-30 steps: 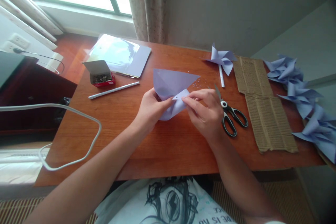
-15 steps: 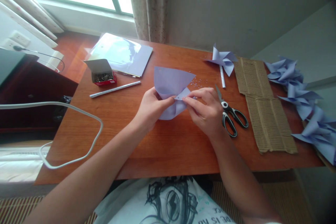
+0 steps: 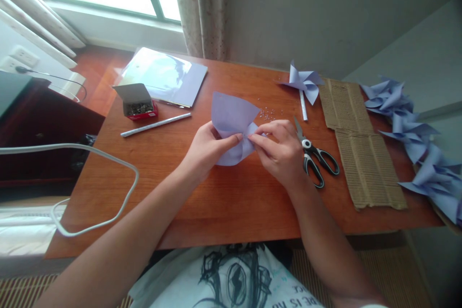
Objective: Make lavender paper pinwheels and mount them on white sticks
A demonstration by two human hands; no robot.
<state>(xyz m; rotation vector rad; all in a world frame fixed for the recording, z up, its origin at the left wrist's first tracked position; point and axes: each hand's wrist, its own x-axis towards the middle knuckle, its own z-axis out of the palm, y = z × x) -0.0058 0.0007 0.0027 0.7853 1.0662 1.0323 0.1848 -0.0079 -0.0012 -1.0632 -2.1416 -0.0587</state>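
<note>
A lavender paper pinwheel (image 3: 233,110), partly folded, is held above the middle of the table. My left hand (image 3: 211,147) grips its left side, the thumb pressed near the centre and the other fingers behind the paper. With thumb and forefinger, my right hand (image 3: 277,147) pinches a folded corner of the paper at the centre. Whether a pin is there I cannot make out. Tiny beads (image 3: 267,114) lie scattered just behind the paper. Close by my right hand rest scissors (image 3: 314,154) with black and white handles, blades partly apart.
On the left are a rolled paper stick (image 3: 155,125), an open red box (image 3: 140,108) of small metal pieces and a plastic-covered paper stack (image 3: 162,77). A pinwheel on a stick (image 3: 305,84), cardboard (image 3: 364,154) and several pinwheels (image 3: 436,173) lie right. A white cable (image 3: 122,159) crosses the left edge.
My right hand has brought the paper corner inward to the pinwheel's centre, beside my left thumb. The whole view has shifted slightly.
</note>
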